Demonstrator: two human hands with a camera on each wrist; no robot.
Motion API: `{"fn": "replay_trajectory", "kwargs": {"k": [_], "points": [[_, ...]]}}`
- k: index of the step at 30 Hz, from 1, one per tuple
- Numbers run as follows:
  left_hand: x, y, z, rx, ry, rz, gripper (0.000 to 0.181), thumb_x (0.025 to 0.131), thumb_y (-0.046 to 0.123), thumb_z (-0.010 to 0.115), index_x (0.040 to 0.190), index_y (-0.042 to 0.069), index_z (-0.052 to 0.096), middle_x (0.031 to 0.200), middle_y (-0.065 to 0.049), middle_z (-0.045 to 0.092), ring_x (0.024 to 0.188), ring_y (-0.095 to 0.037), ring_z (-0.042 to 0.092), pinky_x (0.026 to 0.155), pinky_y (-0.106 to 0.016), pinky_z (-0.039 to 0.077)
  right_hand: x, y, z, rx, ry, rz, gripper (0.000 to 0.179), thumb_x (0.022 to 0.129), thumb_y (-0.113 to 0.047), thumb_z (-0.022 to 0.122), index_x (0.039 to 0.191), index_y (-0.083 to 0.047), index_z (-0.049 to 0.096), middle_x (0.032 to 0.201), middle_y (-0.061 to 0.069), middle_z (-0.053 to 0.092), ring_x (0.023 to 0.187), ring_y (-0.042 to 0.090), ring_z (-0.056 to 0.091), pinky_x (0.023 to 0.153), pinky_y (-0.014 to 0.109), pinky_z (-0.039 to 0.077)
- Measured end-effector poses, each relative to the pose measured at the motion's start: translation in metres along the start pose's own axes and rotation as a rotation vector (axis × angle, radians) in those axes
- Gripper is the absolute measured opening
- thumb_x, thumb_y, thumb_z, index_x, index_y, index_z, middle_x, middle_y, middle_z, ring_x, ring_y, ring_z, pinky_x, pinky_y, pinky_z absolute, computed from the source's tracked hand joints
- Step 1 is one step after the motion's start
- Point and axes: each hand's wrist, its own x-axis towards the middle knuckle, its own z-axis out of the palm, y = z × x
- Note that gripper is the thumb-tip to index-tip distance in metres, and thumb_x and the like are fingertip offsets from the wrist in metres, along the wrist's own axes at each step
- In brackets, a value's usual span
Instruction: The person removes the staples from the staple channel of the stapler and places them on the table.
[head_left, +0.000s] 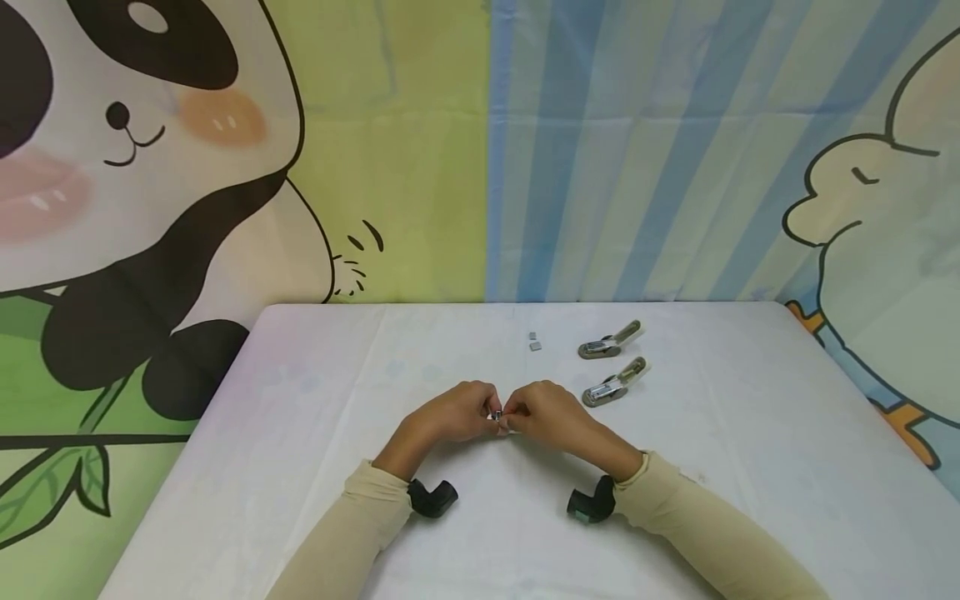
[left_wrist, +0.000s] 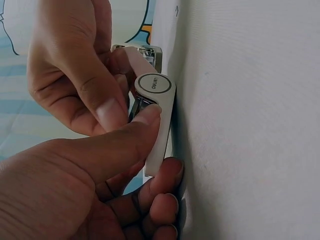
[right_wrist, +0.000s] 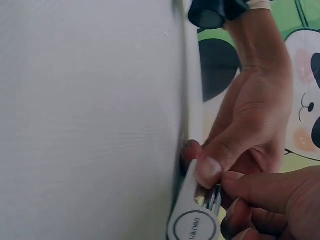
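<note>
A small white stapler [left_wrist: 164,127] with a round, lettered hinge cap is held low over the table between both hands. My left hand [head_left: 465,412] grips its body, the thumb pressed beside the metal staple channel [right_wrist: 212,197] and other fingers beneath. From the opposite side my right hand [head_left: 551,412] pinches at that metal part with thumb and fingertips. Its fingers hide part of the channel, and I cannot tell whether they also hold a staple strip. In the head view the two hands nearly meet, covering most of the stapler.
Two more small staplers, a far one [head_left: 600,348] and a nearer one [head_left: 606,392], lie opened to the right beyond the right hand. Two small grey staple strips, one [head_left: 532,336] behind the other [head_left: 536,346], lie near the back of the white-covered table [head_left: 315,467].
</note>
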Motion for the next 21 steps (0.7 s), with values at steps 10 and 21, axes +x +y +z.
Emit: {"fn": "replay_trajectory", "kwargs": {"k": [10, 21], "points": [[-0.001, 0.0, 0.002, -0.005, -0.004, -0.019, 0.017, 0.085, 0.018, 0.077, 0.086, 0.012, 0.061, 0.072, 0.0, 0.054, 0.067, -0.012, 0.048, 0.061, -0.028, 0.04, -0.002, 0.005, 0.0, -0.095, 0.047, -0.154, 0.005, 0.084, -0.015, 0.076, 0.08, -0.015, 0.073, 0.083, -0.011, 0.058, 0.067, 0.004, 0.051, 0.059, 0.023, 0.043], [0.002, -0.002, 0.001, -0.005, -0.003, -0.03, 0.019, 0.085, 0.022, 0.077, 0.086, 0.013, 0.06, 0.075, 0.0, 0.055, 0.07, -0.014, 0.047, 0.061, -0.029, 0.039, -0.001, 0.009, -0.014, -0.252, 0.115, -0.399, 0.019, 0.077, 0.0, 0.07, 0.067, -0.016, 0.07, 0.085, -0.005, 0.068, 0.072, 0.007, 0.058, 0.066, 0.032, 0.042]]}}
